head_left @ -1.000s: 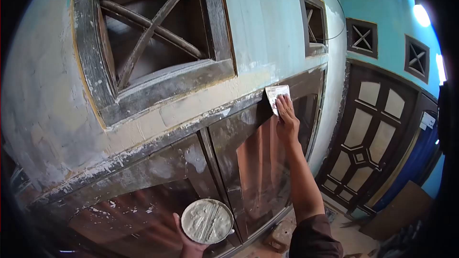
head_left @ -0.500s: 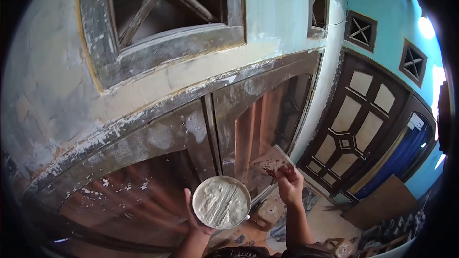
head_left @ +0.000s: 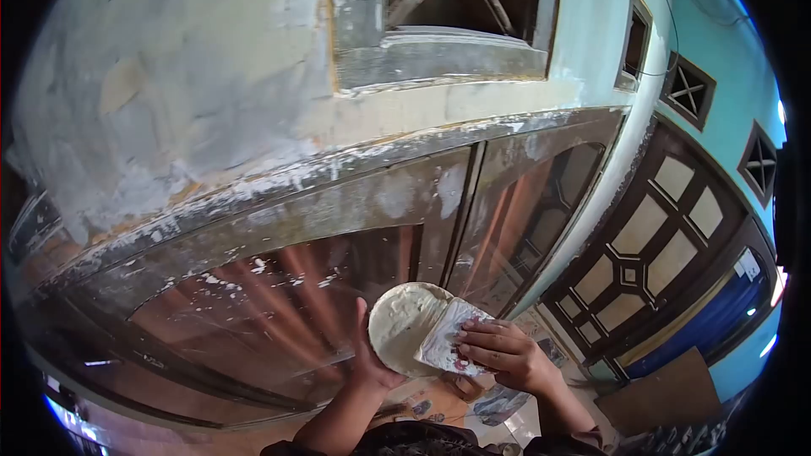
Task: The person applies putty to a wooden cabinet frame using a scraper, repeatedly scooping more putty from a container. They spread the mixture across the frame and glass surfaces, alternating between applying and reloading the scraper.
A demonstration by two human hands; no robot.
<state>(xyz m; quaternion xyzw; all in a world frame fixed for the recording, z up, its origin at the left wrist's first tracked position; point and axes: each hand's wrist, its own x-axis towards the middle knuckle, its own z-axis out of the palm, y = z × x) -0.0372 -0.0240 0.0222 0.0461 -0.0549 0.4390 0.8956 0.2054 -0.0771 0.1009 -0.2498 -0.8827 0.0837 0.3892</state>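
Observation:
My left hand [head_left: 370,365] grips the side of a round tub [head_left: 372,336], thumb up along its rim. Pale, creamy putty [head_left: 404,321] fills the tub, its surface smoothed on the left. In my right hand [head_left: 511,356] is a flat putty spreader [head_left: 450,338], smeared with white and reddish marks. The spreader's edge lies over the right part of the tub, at the putty. My right fingers press flat across its face, with the thumb hidden beneath.
In front stands a wall [head_left: 228,93] with grey and cream patches. Below it is a wooden window frame [head_left: 363,194] spotted with white, its glass showing reddish curtains [head_left: 296,287]. A panelled door [head_left: 642,245] is at right, with a brown board [head_left: 663,393] leaning near it.
My right hand has brought the spreader down and left from beside the window onto the putty. The ridges in the putty are gone where it shows. The view has swung left.

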